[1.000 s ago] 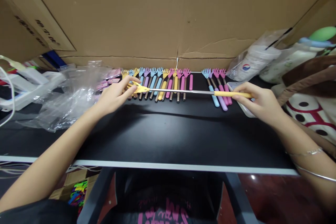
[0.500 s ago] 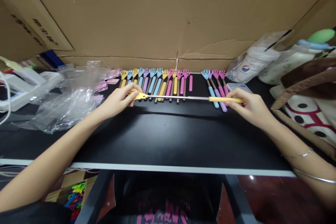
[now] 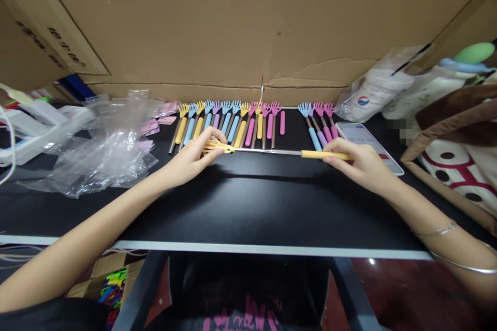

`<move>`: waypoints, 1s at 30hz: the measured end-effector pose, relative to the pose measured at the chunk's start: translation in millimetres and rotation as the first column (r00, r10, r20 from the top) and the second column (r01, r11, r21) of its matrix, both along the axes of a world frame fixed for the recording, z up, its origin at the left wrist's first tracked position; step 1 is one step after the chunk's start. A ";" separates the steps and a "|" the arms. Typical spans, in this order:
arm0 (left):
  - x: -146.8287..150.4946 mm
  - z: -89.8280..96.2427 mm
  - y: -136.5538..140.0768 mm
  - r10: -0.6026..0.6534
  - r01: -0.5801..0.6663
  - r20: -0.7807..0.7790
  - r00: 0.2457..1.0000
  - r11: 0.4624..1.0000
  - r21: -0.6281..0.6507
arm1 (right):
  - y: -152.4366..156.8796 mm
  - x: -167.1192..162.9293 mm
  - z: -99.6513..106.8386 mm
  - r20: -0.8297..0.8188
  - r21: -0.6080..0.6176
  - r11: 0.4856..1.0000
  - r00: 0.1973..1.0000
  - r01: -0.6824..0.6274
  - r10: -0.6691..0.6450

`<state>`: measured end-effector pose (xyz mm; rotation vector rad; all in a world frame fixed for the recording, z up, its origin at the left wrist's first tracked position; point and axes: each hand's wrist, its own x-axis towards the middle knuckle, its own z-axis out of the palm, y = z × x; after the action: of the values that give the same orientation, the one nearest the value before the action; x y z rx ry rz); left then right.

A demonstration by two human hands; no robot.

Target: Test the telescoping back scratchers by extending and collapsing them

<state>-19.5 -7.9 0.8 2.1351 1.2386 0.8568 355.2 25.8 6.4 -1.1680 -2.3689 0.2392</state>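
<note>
A yellow telescopic back scratcher is held level above the black table, its metal rod partly drawn out. My left hand pinches the claw-shaped head. Around the yellow handle at the other end, the fingers of my right hand are closed. Behind it lies a row of back scratchers in yellow, blue, purple and pink, heads toward the cardboard. A smaller group of blue, purple and pink back scratchers lies to the right, some handle ends hidden by the held one and my right hand.
Clear plastic bags are heaped at the left beside a white tray. A phone lies near my right hand. Behind it stand a bagged cup and a fabric bag. Cardboard walls the back.
My hands have come closer together and slightly toward me, so the rod between them is shorter. My left hand has moved right; more of the phone shows.
</note>
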 end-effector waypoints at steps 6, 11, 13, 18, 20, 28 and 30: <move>11.6 -7.5 -5.1 -0.094 0.094 -0.001 0.996 0.996 -0.008 | -3.1 -10.7 -5.1 0.015 -0.014 0.999 0.998 -0.053 0.053; 20.2 -12.9 -7.9 -0.165 0.165 0.004 0.986 0.984 -0.070 | -4.1 -16.4 -11.3 0.045 -0.051 0.995 0.996 -0.080 0.083; 21.5 -12.9 -7.7 -0.149 0.149 0.004 0.989 0.987 -0.059 | -3.9 -16.2 -12.4 0.043 -0.040 0.997 0.996 -0.071 0.073; 21.6 -11.0 -5.8 -0.110 0.111 -0.058 0.992 0.994 0.023 | -4.9 -15.7 -9.1 0.037 0.003 0.998 0.997 -0.065 0.065; 21.1 -10.1 -5.6 -0.065 0.073 -0.128 0.990 0.995 0.062 | -5.7 -16.2 -7.1 0.036 0.017 0.997 0.997 -0.070 0.070; 16.2 -5.2 -5.8 0.132 -0.036 -0.395 0.909 0.970 0.240 | -5.1 -11.9 -4.5 0.084 0.063 0.996 0.994 -0.070 0.065; 14.5 -4.0 -4.9 0.130 -0.006 -0.405 0.905 0.956 0.293 | -4.5 -9.7 -3.7 0.129 0.082 0.994 0.990 -0.065 0.054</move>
<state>-5.0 -12.8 -3.2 2.6254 1.4809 0.6506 345.4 21.3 2.7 -1.1023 -2.5002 0.0839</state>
